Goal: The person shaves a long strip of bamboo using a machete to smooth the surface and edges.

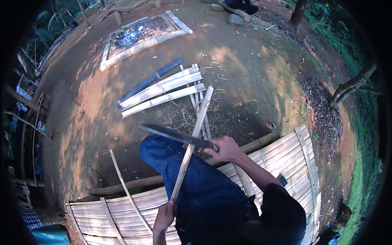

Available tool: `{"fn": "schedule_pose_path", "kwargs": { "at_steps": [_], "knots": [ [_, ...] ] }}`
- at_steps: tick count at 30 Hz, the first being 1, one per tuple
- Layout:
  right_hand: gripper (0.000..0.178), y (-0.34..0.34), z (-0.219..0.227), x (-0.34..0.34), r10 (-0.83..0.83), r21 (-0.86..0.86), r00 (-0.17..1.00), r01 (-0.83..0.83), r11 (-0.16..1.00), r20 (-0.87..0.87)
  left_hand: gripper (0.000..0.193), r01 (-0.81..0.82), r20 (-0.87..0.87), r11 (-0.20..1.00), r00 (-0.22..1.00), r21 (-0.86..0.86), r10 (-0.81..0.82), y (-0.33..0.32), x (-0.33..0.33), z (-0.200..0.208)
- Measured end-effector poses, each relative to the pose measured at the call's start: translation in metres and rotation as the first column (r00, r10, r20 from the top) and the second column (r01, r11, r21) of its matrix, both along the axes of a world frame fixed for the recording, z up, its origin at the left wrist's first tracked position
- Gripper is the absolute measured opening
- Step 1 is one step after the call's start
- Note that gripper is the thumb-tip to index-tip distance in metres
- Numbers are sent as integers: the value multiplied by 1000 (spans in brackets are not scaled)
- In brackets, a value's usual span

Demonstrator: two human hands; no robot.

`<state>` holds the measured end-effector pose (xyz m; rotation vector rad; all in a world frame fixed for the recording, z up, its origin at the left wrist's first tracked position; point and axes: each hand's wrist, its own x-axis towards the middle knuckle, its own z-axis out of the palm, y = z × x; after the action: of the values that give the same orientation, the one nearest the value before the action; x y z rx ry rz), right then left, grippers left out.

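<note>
My right hand (226, 149) is closed round the handle of a machete (175, 134), its long dark blade reaching left above my knee. The blade crosses a long split bamboo strip (185, 160); whether its edge bites into the strip cannot be made out. My left hand (165, 214) grips the lower end of that strip, which slants up and away past my thigh in blue trousers. Beyond the knee, several pale split bamboo pieces (163, 87) lie on the ground beside a dark bamboo length (151, 81). Curled shavings (179, 116) are scattered near them.
I sit on a bamboo slat platform (281, 163) edged by a bamboo pole (261, 141). A thin strip (130, 192) leans across its left part. Farther off are a brick-edged fire pit (139, 50), a rock (236, 19) and a seated person's dark-clothed legs (243, 6). A branch (354, 83) juts in at right.
</note>
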<state>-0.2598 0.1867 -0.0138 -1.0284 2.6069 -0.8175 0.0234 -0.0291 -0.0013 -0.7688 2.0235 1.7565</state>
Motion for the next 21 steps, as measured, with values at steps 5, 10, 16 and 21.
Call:
{"fn": "schedule_pose_path", "kwargs": {
  "at_steps": [5,10,16,21],
  "knots": [
    [57,12,-8,-36,73,45,930,-61,997,-361,49,9,-7,1000,1000,3,-9,3,5,5],
    [60,24,-11,-71,-374,145,927,366,919,25,49,63,-56,989,996,-134,-71,0,7,-11],
    [57,6,4,-7,156,79,978,-147,986,-136,47,3,30,999,1000,39,-4,0,4,-5],
    [61,28,-11,-75,-192,170,980,197,966,-46,47,64,8,988,998,-141,-63,1,13,8]
  ]
}}
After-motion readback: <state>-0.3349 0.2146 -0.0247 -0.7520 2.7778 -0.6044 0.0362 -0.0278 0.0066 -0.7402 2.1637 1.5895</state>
